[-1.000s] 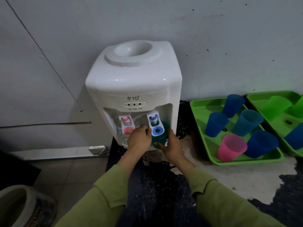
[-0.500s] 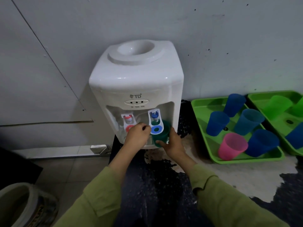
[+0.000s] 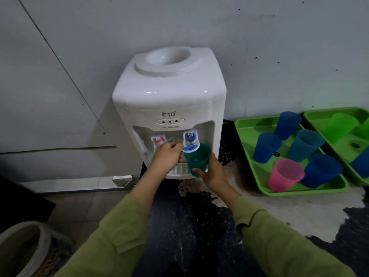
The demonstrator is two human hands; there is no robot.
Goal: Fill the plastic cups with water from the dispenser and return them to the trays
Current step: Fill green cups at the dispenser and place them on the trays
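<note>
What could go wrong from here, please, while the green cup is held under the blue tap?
1. The green cup sits tilted and partly off to the right of the blue tap, so water might miss its rim.
2. The right hand has only a low grip on it; a full cup could slip.
3. The near tray is crowded, so setting it down could knock the pink cup.

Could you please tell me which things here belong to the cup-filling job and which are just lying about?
Job:
- green cup in right hand
- left hand by blue tap
- dispenser
- near tray, its blue cups, pink cup
- far tray

Lying about:
- white bucket, bottom left
</note>
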